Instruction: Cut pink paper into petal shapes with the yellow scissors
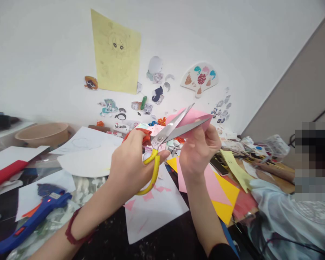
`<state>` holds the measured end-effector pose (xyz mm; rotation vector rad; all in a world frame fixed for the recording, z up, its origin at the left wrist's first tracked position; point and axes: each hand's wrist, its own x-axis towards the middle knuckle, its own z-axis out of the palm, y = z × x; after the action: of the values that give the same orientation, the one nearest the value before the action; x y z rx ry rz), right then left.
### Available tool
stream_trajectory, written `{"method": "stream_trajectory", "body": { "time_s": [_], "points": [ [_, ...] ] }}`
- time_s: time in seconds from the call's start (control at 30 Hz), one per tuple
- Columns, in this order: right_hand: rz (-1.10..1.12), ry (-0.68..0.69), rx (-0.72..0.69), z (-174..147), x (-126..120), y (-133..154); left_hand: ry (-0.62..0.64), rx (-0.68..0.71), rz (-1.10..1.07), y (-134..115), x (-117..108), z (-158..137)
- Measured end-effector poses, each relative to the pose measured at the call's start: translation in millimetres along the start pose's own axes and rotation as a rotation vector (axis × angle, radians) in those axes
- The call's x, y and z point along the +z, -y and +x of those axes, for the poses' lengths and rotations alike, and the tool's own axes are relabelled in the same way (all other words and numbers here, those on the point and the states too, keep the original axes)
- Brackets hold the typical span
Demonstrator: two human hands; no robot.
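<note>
Now, with your left hand (130, 164) gripping the open scissors (166, 135) and your right hand (199, 151) pinching the pink paper (199, 117) held above the table (111, 234), feed the paper deep between the blades.

Yellow-and-red-handled scissors (162, 144), blades open around a folded pink paper (197, 121), both raised above table.

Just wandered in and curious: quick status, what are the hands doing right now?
Left hand: grip shut on scissors, blades open. Right hand: grip shut on pink paper, between the blades. Nothing in the way; pink scraps below.
</note>
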<state>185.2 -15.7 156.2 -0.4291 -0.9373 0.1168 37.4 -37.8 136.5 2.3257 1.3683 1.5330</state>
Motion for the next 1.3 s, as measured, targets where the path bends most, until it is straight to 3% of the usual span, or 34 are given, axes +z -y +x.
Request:
{"method": "stream_trajectory", "body": {
  "time_s": [0.33,0.63,0.8,0.93,1.3],
  "points": [
    [0.132,-0.099,-0.007,0.6,0.7,-3.3,-0.064,0.131,0.081,0.7,2.8,-3.5],
    [0.170,0.083,0.058,-6.5,3.6,1.1,-0.067,0.114,0.024,-0.6,-4.0,-3.1],
    [0.240,0.184,0.090,-15.6,5.7,0.9,-0.015,0.012,-0.026,-2.4,-6.0,-1.3],
    [0.305,0.213,0.117,-18.9,6.8,-0.7,0.040,-0.047,-0.062,-3.6,-9.6,0.6],
    [0.277,0.229,0.202,-21.2,6.0,-2.5,0.058,-0.023,-0.091,-3.3,-15.3,0.7]
  ]
}}
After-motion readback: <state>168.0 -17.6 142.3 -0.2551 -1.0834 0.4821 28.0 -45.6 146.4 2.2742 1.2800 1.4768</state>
